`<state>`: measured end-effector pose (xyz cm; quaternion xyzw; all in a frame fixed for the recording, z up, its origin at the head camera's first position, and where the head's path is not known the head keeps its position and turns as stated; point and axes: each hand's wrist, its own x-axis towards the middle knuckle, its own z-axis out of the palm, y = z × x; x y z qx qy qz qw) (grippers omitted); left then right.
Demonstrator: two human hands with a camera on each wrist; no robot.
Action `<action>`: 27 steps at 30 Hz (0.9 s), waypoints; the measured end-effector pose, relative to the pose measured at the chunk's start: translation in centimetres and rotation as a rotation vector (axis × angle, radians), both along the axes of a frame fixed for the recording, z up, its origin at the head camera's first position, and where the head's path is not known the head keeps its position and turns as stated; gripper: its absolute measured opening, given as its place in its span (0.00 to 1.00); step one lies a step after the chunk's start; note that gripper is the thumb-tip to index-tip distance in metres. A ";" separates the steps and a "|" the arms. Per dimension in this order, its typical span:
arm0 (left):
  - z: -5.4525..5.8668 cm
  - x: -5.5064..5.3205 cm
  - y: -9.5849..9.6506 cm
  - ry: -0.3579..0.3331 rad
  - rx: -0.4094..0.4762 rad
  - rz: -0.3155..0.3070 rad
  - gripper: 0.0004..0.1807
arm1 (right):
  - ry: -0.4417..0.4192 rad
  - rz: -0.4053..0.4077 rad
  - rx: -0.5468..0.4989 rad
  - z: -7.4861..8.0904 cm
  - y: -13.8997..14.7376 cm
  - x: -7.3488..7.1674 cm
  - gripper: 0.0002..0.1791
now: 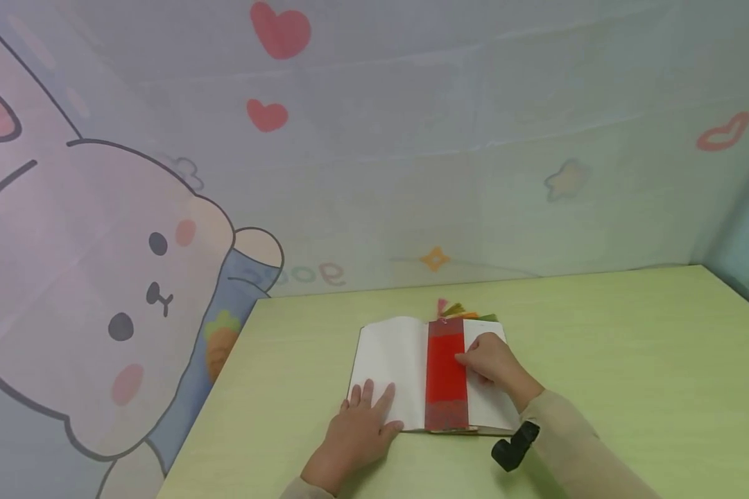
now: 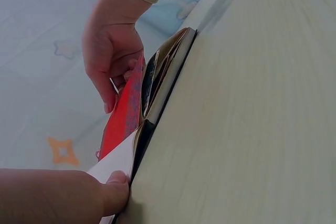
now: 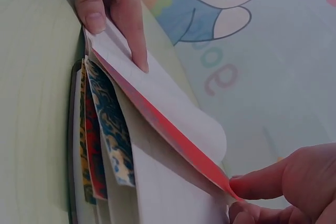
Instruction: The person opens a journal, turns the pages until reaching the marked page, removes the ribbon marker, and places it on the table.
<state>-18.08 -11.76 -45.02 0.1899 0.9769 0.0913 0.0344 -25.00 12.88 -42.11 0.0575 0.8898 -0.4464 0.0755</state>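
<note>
An open notebook [image 1: 390,346] with white pages lies on the table. Along its fold stands a red bookmark [image 1: 446,367] with patterned ends, its right edge lifted off the page. My right hand [image 1: 494,364] pinches that edge between thumb and finger, as the right wrist view shows with the bookmark [image 3: 184,137] tilted up. On the lower left page my left hand [image 1: 360,426] rests with fingers spread, its thumb [image 2: 116,192] at the page's bottom edge. Several patterned bookmarks [image 3: 113,129] are tucked between the pages on the right side.
Coloured tassels [image 1: 458,312] stick out past the notebook's top edge. The pale green-yellow table [image 1: 630,360] extends to both sides. Behind it hangs a cloth [image 1: 387,173] printed with a rabbit and hearts. A black device [image 1: 514,447] is strapped at the right wrist.
</note>
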 end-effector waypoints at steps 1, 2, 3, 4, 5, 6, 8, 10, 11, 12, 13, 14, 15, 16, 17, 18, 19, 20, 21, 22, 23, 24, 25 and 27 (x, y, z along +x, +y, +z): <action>0.0 0.0 0.0 0.001 -0.003 0.000 0.32 | 0.008 0.003 0.005 0.0 0.0 0.0 0.12; 0.0 -0.1 0.0 0.003 -0.006 -0.001 0.32 | 0.015 0.005 0.007 0.0 0.0 0.1 0.10; 0.0 -0.1 0.0 0.003 -0.007 -0.001 0.32 | 0.022 0.007 0.011 0.1 0.0 0.2 0.09; 0.0 -0.1 0.0 0.005 -0.008 -0.002 0.32 | 0.028 0.009 0.017 0.1 0.0 0.2 0.08; 0.0 -0.2 0.0 0.006 -0.010 -0.002 0.32 | 0.029 0.007 0.015 0.1 0.1 0.2 0.07; 0.0 -0.2 0.0 0.007 -0.009 -0.002 0.32 | 0.027 0.003 0.006 0.2 0.1 0.2 0.07; 0.1 -0.3 0.0 0.007 -0.003 -0.003 0.32 | 0.014 -0.014 -0.029 0.2 0.3 0.3 0.06; 0.1 -0.3 0.0 0.008 0.004 -0.004 0.32 | -0.002 -0.032 -0.078 0.2 0.6 0.3 0.07; 0.1 -0.3 0.1 0.007 0.004 -0.004 0.32 | -0.014 -0.043 -0.110 0.2 0.7 0.3 0.07; 0.1 -0.3 0.1 0.007 0.006 -0.005 0.32 | -0.024 -0.050 -0.146 0.2 0.8 0.3 0.08; 0.1 -0.2 0.0 0.007 0.006 -0.008 0.32 | -0.031 -0.059 -0.175 0.2 0.9 0.5 0.09; 0.0 -0.1 0.0 0.007 0.007 -0.011 0.32 | -0.037 -0.065 -0.205 0.1 1.0 0.7 0.10; 0.0 0.0 -0.1 0.008 0.008 -0.016 0.32 | -0.041 -0.068 -0.235 0.0 1.1 0.9 0.11; -0.1 0.1 -0.2 0.008 0.009 -0.019 0.32 | -0.047 -0.074 -0.264 -0.1 1.2 1.1 0.11; -0.1 0.1 -0.2 0.008 0.008 -0.022 0.32 | -0.053 -0.081 -0.291 -0.1 1.3 1.3 0.12; -0.2 0.2 -0.3 0.009 0.007 -0.026 0.32 | -0.058 -0.085 -0.314 -0.2 1.4 1.5 0.12; -0.3 0.3 -0.4 0.009 0.007 -0.028 0.32 | -0.062 -0.093 -0.331 -0.2 1.5 1.8 0.12; -0.3 0.3 -0.5 0.012 0.007 -0.032 0.32 | -0.067 -0.097 -0.346 -0.3 1.5 2.0 0.13; -0.4 0.4 -0.6 0.017 0.003 -0.036 0.32 | -0.073 -0.104 -0.362 -0.3 1.6 2.2 0.13; -0.4 0.5 -0.7 0.018 -0.002 -0.038 0.32 | -0.077 -0.111 -0.370 -0.4 1.6 2.5 0.13; -0.5 0.6 -0.8 0.024 -0.006 -0.041 0.32 | -0.080 -0.116 -0.377 -0.3 1.7 2.8 0.13; -0.5 0.7 -0.9 0.028 -0.005 -0.044 0.32 | -0.082 -0.118 -0.380 -0.4 1.7 3.0 0.13; -0.5 0.8 -1.0 0.035 -0.007 -0.048 0.32 | -0.083 -0.124 -0.385 -0.4 1.8 3.2 0.13; -0.5 1.0 -1.2 0.044 -0.012 -0.054 0.32 | -0.081 -0.129 -0.390 -0.5 1.9 3.7 0.13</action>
